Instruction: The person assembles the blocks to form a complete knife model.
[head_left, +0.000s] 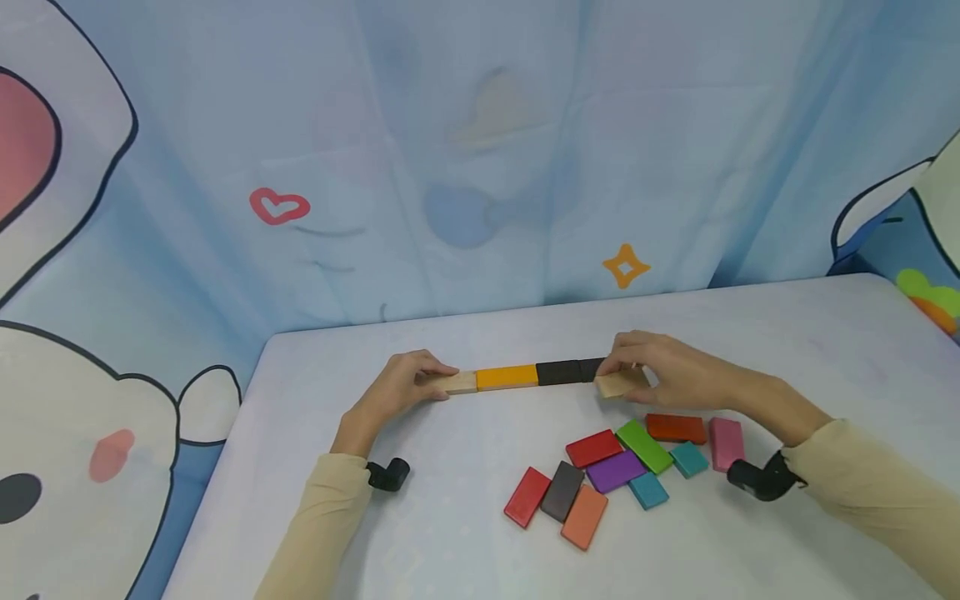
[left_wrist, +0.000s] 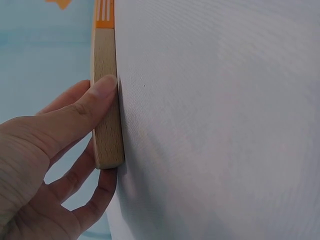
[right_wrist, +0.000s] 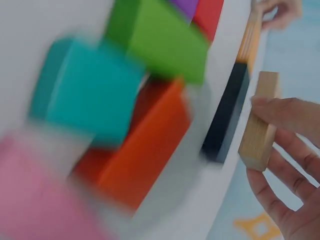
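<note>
A row of blocks runs along the far side of the table. At its left end my left hand (head_left: 396,387) pinches a plain wooden block (left_wrist: 107,122), thumb on its near face and fingers behind and at its end. An orange-yellow block (head_left: 507,377) follows it end to end, then a black block (head_left: 558,372) and another dark piece (head_left: 589,369). My right hand (head_left: 675,371) holds a second plain wooden block (right_wrist: 261,125) between thumb and fingers. That block sits close by the dark end of the row, angled to it in the head view.
Nearer me lie several coloured blocks, among them red (head_left: 527,497), dark grey (head_left: 562,492), orange (head_left: 584,517), purple (head_left: 615,472), green (head_left: 643,446), teal (head_left: 648,491) and pink (head_left: 727,444). A printed blue curtain (head_left: 465,167) hangs behind the white table (head_left: 450,500).
</note>
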